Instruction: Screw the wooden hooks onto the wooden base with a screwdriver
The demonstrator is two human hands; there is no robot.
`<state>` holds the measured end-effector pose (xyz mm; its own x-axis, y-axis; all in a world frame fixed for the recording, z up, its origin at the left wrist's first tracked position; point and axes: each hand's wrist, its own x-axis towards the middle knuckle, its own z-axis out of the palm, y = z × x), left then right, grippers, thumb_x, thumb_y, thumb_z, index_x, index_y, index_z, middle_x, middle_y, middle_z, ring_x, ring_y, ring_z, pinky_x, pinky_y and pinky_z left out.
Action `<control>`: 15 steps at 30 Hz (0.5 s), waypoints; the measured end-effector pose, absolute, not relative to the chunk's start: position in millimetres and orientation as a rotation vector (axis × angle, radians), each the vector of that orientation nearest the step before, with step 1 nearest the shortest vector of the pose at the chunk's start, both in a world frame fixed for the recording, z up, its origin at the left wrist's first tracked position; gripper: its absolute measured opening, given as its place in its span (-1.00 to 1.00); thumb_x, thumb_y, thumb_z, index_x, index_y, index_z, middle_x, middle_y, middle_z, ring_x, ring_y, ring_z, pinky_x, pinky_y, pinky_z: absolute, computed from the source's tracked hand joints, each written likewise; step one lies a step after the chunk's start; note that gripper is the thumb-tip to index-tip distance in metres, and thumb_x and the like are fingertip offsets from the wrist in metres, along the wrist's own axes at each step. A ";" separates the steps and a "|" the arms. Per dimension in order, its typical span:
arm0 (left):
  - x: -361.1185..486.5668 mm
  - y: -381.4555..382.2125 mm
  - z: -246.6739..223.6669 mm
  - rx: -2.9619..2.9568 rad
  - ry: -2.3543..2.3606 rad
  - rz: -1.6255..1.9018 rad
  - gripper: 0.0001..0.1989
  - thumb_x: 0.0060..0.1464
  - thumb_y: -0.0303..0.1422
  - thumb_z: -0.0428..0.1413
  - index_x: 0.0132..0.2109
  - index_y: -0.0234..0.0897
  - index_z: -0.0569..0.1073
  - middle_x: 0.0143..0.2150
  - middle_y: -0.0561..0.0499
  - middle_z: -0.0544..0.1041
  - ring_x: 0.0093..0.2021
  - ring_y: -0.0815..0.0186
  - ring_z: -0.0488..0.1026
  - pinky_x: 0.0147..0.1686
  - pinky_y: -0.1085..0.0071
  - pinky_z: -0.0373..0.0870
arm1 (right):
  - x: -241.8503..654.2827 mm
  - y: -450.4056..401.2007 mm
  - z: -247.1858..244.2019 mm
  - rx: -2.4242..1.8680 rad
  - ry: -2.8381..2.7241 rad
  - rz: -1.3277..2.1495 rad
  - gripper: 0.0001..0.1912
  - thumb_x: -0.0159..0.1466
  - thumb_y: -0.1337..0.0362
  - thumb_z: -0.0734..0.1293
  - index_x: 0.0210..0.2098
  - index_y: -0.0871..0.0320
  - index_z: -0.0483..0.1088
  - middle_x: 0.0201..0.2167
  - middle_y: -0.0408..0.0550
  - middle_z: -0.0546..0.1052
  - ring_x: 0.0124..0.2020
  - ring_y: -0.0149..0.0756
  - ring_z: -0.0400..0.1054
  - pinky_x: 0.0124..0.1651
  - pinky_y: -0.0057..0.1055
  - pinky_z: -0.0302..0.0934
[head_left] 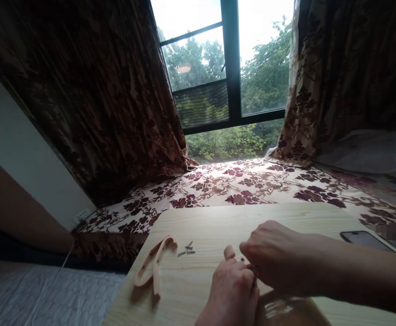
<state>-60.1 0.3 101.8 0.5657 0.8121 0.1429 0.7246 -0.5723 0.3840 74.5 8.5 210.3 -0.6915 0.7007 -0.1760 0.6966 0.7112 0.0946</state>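
Observation:
On the pale wooden board, my left hand (233, 286) is closed around a light wooden piece (229, 251), whose rounded end sticks out past the fingers. Just beside it, my right hand (275, 253) makes a fist over the same piece; whatever is inside that fist is hidden. Between the hands a small dark hole or screw shows in the wood. Left of them lie several small screws (189, 249) in a loose group. Farther left is a bent wooden piece (157, 262) with dark holes, curved like a hook.
The board's (198, 222) left edge drops toward a quilted white cover (78, 294). A phone (367, 240) lies on the right, partly behind my forearm. Something shiny and brownish (286, 310) sits below my right wrist. Beyond is a flower-patterned window seat (245, 181) with curtains.

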 end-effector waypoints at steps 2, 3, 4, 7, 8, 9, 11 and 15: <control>-59.8 -0.1 100.8 2.513 1.271 0.467 -0.87 -0.06 -0.59 0.12 -0.39 -0.29 0.49 -0.28 -0.02 0.57 -0.18 0.21 0.47 -0.07 0.28 0.37 | 75.6 8.2 216.6 1.222 2.686 0.003 -0.90 0.11 0.45 0.32 -0.40 0.22 0.49 -0.57 0.02 0.55 -0.54 -0.24 0.43 -0.57 -0.42 -0.10; -60.0 -0.2 100.0 2.509 1.274 0.478 -0.88 -0.06 -0.59 0.13 -0.41 -0.29 0.48 -0.29 -0.01 0.56 -0.19 0.22 0.47 -0.07 0.27 0.37 | 76.8 8.4 220.2 1.234 2.684 -0.009 -0.89 0.11 0.44 0.32 -0.38 0.22 0.49 -0.55 0.03 0.56 -0.53 -0.24 0.42 -0.56 -0.42 -0.09; -60.4 -0.3 99.1 2.507 1.275 0.489 -0.89 -0.06 -0.58 0.13 -0.43 -0.29 0.46 -0.30 -0.01 0.55 -0.20 0.22 0.46 -0.06 0.26 0.37 | 78.6 8.9 223.5 1.214 2.692 -0.028 -0.87 0.09 0.45 0.33 -0.36 0.22 0.49 -0.52 0.03 0.56 -0.51 -0.24 0.43 -0.55 -0.43 -0.09; -62.1 -0.6 96.1 2.502 1.272 0.526 -0.87 -0.05 -0.58 0.13 -0.46 -0.29 0.44 -0.34 0.00 0.54 -0.23 0.24 0.46 -0.03 0.22 0.36 | 84.9 10.7 227.4 1.057 2.759 -0.129 -0.81 0.06 0.50 0.32 -0.34 0.19 0.49 -0.43 0.01 0.59 -0.45 -0.26 0.44 -0.52 -0.44 -0.06; -62.5 -0.8 95.1 2.500 1.272 0.540 -0.87 -0.04 -0.58 0.13 -0.46 -0.29 0.43 -0.35 0.00 0.54 -0.24 0.24 0.46 -0.02 0.21 0.36 | 86.8 11.0 226.1 1.005 2.792 -0.168 -0.81 0.06 0.52 0.30 -0.37 0.19 0.48 -0.42 0.00 0.59 -0.44 -0.28 0.43 -0.52 -0.44 -0.04; -62.6 -1.1 94.3 2.496 1.272 0.555 -0.86 -0.03 -0.59 0.12 -0.45 -0.28 0.43 -0.35 -0.01 0.54 -0.24 0.24 0.46 -0.01 0.20 0.36 | 88.3 11.0 223.9 0.973 2.831 -0.196 -0.81 0.07 0.52 0.29 -0.39 0.18 0.48 -0.43 -0.02 0.59 -0.44 -0.29 0.43 -0.51 -0.44 -0.03; -61.9 -1.8 93.3 2.491 1.262 0.579 -0.85 -0.02 -0.59 0.10 -0.44 -0.27 0.43 -0.34 0.00 0.54 -0.23 0.24 0.46 0.00 0.19 0.35 | 90.0 10.1 218.5 0.989 2.874 -0.209 -0.83 0.11 0.50 0.28 -0.39 0.18 0.48 -0.47 -0.03 0.58 -0.47 -0.31 0.41 -0.51 -0.45 -0.03; -62.4 -4.9 94.0 2.474 1.231 0.629 -0.81 -0.05 -0.62 0.08 -0.36 -0.24 0.46 -0.30 0.02 0.53 -0.20 0.24 0.46 -0.03 0.22 0.39 | 93.3 8.6 214.8 1.190 2.759 -0.138 -0.86 0.18 0.39 0.29 -0.39 0.19 0.52 -0.54 0.01 0.57 -0.53 -0.29 0.40 -0.55 -0.43 -0.11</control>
